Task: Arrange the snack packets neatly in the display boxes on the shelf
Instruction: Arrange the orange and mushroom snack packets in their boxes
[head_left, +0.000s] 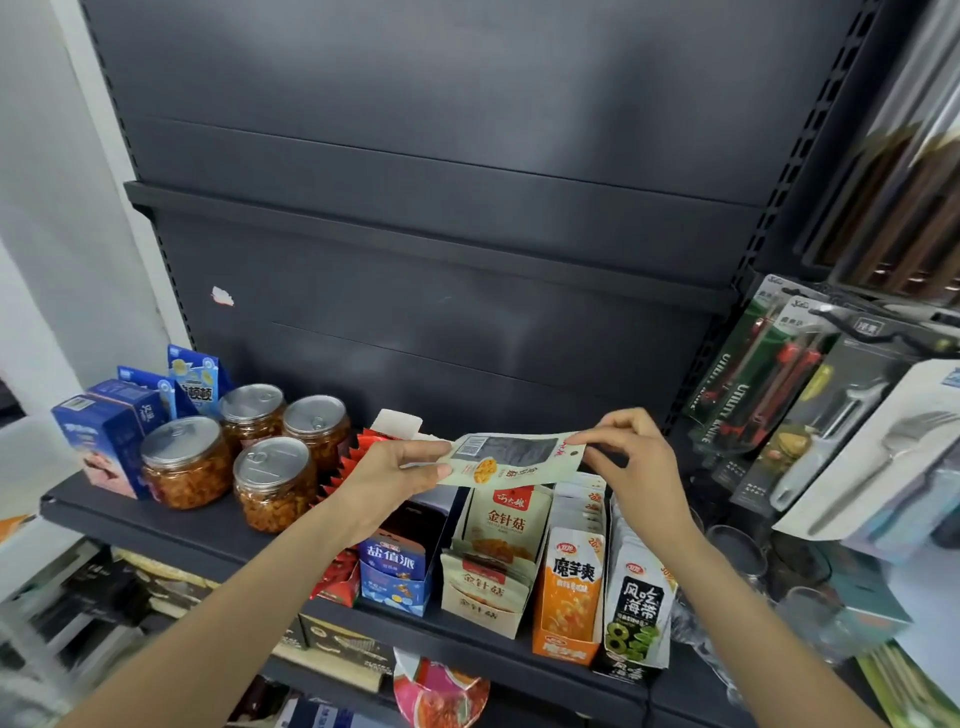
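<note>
Both hands hold one pale packet (511, 460) flat and level in the air, above the display boxes at the shelf's (171, 525) front edge. The left hand (387, 478) pinches the packet's left end between thumb and fingers; the right hand (631, 452) pinches its right end, fingers curled. Directly beneath stands the beige box (485, 592) with matching packets upright inside. To its left is a blue box (397, 574), to its right an orange box (569, 592), then a black-and-white box (639, 613) near the shelf's right end. Four jars (244, 452) with foil lids stand toward the left end, with blue cartons (111, 431) beside them at the left edge.
</note>
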